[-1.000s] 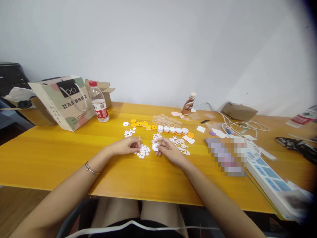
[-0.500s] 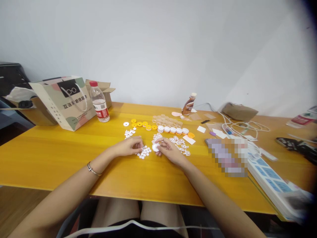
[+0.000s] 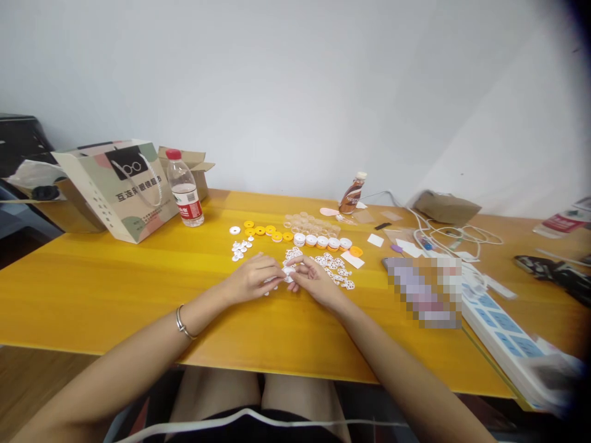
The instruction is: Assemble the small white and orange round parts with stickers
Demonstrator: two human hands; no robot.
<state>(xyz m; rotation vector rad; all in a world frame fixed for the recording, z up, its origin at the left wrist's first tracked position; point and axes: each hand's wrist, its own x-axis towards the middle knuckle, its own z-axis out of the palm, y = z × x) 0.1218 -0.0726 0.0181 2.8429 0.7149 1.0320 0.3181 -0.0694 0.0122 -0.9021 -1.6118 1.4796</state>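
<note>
My right hand (image 3: pixel 314 282) pinches a round white plastic disc (image 3: pixel 289 271) between thumb and fingers, just above the table. From the other side my left hand (image 3: pixel 255 278) reaches to the disc, its fingertips pressed together at the disc's near face; whatever they hold is hidden. Under the left hand lie small white round pieces, mostly covered. Another cluster of small white pieces (image 3: pixel 240 248) sits beyond that hand. White openwork pieces (image 3: pixel 333 264) are spread behind and beside my right hand. Yellow rings (image 3: pixel 276 236) and a row of white-and-yellow round parts (image 3: pixel 322 242) stand farther back.
Clear rings (image 3: pixel 307 223) lie behind the row. At left stand a water bottle (image 3: pixel 185 191) and a paper bag (image 3: pixel 124 191). A brown drink bottle (image 3: pixel 353 194) is at the back. To the right are a blurred-out flat object (image 3: pixel 418 292), white cables (image 3: pixel 443 231) and a power strip (image 3: pixel 503 338).
My left hand has moved right, from the small white pieces to the white disc, and now covers most of those pieces. My right hand has stayed nearly in place with the disc.
</note>
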